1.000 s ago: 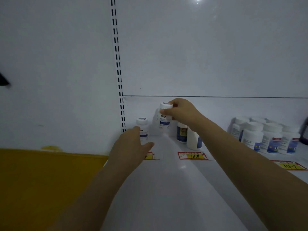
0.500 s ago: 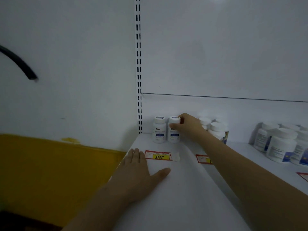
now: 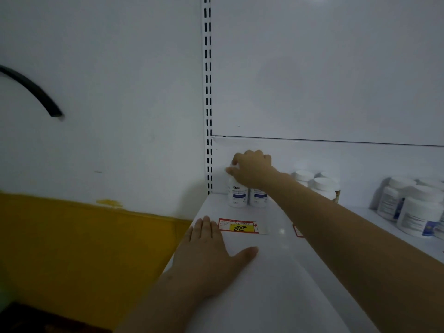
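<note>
Shelf [image 3: 276, 272], bottle [image 3: 236, 197] half behind right hand [image 3: 252, 170]

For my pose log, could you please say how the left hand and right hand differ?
The left hand lies flat on the shelf near its front; the right hand reaches to the back. The left hand holds nothing; the right hand grips a white bottle by its top. Both are bare.

price tag 88 [image 3: 240, 227] | white jars [image 3: 418, 212] far right | black cable [image 3: 31, 90] on wall
</note>
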The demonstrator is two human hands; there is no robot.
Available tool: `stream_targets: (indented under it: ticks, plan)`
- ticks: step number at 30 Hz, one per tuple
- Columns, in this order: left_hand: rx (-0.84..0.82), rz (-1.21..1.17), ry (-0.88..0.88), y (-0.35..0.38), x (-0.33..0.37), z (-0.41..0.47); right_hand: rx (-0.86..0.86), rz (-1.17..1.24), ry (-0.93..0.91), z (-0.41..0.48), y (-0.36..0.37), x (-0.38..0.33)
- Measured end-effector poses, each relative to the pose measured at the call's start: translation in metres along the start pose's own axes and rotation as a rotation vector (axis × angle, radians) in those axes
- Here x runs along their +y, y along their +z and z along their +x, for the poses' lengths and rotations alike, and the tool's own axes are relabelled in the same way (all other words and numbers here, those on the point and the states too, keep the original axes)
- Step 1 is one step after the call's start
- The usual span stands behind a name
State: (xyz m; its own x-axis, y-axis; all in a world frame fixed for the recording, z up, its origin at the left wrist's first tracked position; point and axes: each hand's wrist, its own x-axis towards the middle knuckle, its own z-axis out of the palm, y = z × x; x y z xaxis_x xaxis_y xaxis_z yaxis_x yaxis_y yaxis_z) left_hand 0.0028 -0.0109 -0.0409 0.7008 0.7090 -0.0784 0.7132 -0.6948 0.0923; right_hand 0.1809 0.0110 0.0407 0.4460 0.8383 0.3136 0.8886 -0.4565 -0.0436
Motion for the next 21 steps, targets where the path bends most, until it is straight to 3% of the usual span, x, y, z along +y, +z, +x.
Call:
stream_targets:
  ticks: [2, 10, 15, 19, 21]
  plan:
    - [0.002, -0.015, 0.001, 0.001, 0.000, 0.001, -0.085, -0.110, -0.007, -0.002, 0.013, -0.004]
    - [0.039, -0.043, 0.016, 0.000, 0.001, -0.001, 0.005, -0.092, -0.025, -0.005, 0.010, -0.003]
    - [0.130, -0.202, 0.048, -0.008, 0.004, -0.003, 0.140, 0.261, -0.082, -0.027, -0.047, 0.002]
    - [0.346, -0.617, 0.183, -0.032, 0.022, 0.006, 0.229, 0.545, -0.092, -0.055, -0.096, 0.017]
    - [0.333, -0.766, 0.254, -0.054, 0.039, 0.002, 0.265, 0.620, -0.063, -0.068, -0.111, 0.026]
